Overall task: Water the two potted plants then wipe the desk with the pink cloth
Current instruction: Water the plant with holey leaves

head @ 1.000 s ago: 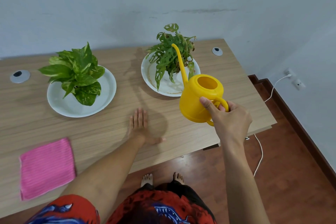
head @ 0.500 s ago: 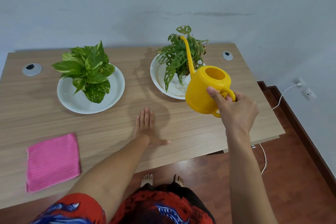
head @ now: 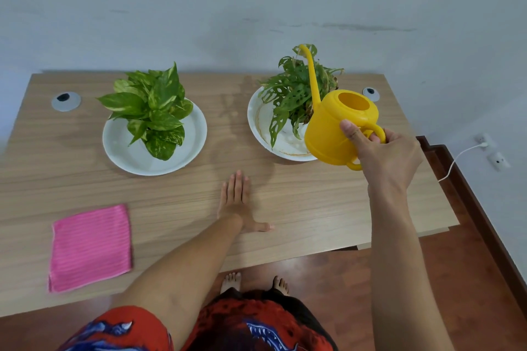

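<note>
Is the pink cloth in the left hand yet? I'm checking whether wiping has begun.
No, the pink cloth lies flat on the desk, while the left hand rests palm-down apart from it.

Left hand (head: pixel 236 202) flat, fingers spread; right hand (head: pixel 385 157) raised, curled closed.

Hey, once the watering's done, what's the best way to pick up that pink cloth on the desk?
The pink cloth lies flat and spread near the desk's front left edge, so nothing sticks up to pinch. I would come from above with the free left hand, which rests flat on the desk to the cloth's right, and bunch up its near right corner.
</note>
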`<state>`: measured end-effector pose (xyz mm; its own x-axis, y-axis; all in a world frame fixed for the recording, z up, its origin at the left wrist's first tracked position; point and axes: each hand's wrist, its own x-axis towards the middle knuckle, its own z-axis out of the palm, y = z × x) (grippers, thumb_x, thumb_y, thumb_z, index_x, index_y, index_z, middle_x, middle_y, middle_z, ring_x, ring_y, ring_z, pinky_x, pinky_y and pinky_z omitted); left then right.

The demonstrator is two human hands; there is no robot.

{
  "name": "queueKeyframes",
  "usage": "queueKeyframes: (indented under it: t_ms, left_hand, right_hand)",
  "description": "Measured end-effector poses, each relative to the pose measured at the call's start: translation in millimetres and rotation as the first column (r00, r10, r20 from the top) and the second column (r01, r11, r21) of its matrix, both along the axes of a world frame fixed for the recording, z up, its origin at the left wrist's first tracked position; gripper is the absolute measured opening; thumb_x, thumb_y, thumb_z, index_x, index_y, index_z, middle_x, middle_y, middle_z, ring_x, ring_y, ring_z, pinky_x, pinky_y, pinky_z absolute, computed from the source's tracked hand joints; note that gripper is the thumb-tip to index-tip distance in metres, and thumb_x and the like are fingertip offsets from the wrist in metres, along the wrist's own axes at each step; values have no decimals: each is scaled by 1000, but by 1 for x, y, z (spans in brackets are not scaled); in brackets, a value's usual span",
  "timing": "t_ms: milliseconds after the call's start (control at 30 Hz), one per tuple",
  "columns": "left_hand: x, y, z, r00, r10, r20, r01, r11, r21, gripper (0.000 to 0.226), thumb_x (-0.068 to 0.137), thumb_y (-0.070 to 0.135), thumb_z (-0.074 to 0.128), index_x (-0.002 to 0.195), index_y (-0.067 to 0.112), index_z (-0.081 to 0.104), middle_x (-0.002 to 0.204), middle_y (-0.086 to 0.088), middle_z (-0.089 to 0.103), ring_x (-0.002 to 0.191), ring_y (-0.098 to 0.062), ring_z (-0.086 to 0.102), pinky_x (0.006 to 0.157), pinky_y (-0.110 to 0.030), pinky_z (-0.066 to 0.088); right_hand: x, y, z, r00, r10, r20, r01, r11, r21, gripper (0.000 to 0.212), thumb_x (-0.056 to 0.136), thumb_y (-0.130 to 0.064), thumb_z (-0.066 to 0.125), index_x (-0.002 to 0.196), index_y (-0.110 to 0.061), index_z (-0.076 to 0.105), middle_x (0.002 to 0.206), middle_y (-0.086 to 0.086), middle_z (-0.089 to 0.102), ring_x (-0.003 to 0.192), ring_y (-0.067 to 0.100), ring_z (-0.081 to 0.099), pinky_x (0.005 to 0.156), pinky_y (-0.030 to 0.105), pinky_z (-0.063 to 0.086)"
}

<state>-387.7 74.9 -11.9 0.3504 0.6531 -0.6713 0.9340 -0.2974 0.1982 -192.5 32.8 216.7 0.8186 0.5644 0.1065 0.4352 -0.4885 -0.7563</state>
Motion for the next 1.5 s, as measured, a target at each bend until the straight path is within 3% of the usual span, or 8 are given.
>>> queueKeyframes:
  t_ms: [200, 533, 700, 833, 1000, 1167, 1400, 1500]
  left_hand:
    - [2, 1, 1, 1000, 4, -25, -4, 1000, -6, 158, 59, 98, 55, 144, 10, -45, 143, -12, -59, 130, -25, -55, 111, -45, -33]
    - [4, 0, 6, 998, 12, -61, -12, 1000, -7, 158, 57, 99, 54, 142, 11, -46, 144, -12, -58, 134, -25, -53, 113, -45, -32]
    - [4, -1, 9, 998, 19, -68, -19, 1000, -5, 158, 57, 99, 54, 140, 11, -48, 143, -12, -60, 134, -26, -54, 114, -45, -32]
    - [4, -2, 11, 997, 10, -72, -11, 1000, -3, 158, 58, 99, 52, 142, 10, -47, 142, -13, -61, 135, -26, -53, 117, -46, -29]
    - [5, -3, 16, 996, -3, -85, 1, 1000, -24, 158, 56, 102, 48, 140, 9, -48, 139, -13, -62, 133, -26, -54, 119, -48, -26]
    - [5, -3, 14, 998, 3, -70, -4, 1000, -19, 160, 55, 103, 49, 143, 8, -46, 141, -13, -61, 135, -26, -54, 120, -48, -24]
    - [4, -3, 13, 998, 16, -68, -18, 999, -27, 162, 52, 104, 48, 142, 9, -47, 140, -11, -62, 136, -25, -53, 119, -47, -27]
    - [4, -3, 13, 998, 13, -64, -15, 1000, -26, 162, 52, 104, 49, 140, 9, -48, 141, -11, -61, 137, -25, -52, 119, -47, -26]
  right_hand:
    - [8, 7, 8, 1000, 5, -1, -5, 1000, -17, 53, 66, -67, 79, 58, -21, 55, 57, -7, 53, 64, 18, 55, 66, 39, 49]
    - [27, -2, 11, 998, -54, 12, 54, 998, 11, 56, 65, -67, 80, 57, -18, 55, 57, -1, 53, 60, 19, 51, 64, 40, 48]
    - [33, -14, 10, 995, -93, 21, 93, 996, 4, 57, 63, -70, 79, 65, -15, 63, 66, 7, 62, 65, 26, 60, 72, 52, 57]
    - [36, -28, 7, 992, -124, 29, 124, 992, -6, 55, 64, -68, 80, 58, -19, 57, 66, 9, 63, 67, 30, 63, 74, 52, 57]
    - [36, -45, 0, 990, -138, 13, 138, 990, -27, 56, 67, -66, 80, 68, -12, 66, 65, 5, 62, 71, 27, 63, 78, 51, 57]
    - [32, -61, -6, 991, -130, 41, 132, 989, -60, 59, 67, -67, 79, 65, -10, 63, 60, 4, 59, 69, 31, 63, 75, 51, 55]
    - [24, -76, -16, 993, -116, 19, 117, 992, -37, 65, 65, -67, 80, 63, -4, 63, 55, 8, 56, 55, 22, 49, 59, 41, 44]
    - [19, -82, -17, 995, -103, 2, 103, 994, -26, 60, 65, -63, 82, 57, -9, 57, 51, 0, 46, 53, 19, 44, 58, 36, 39]
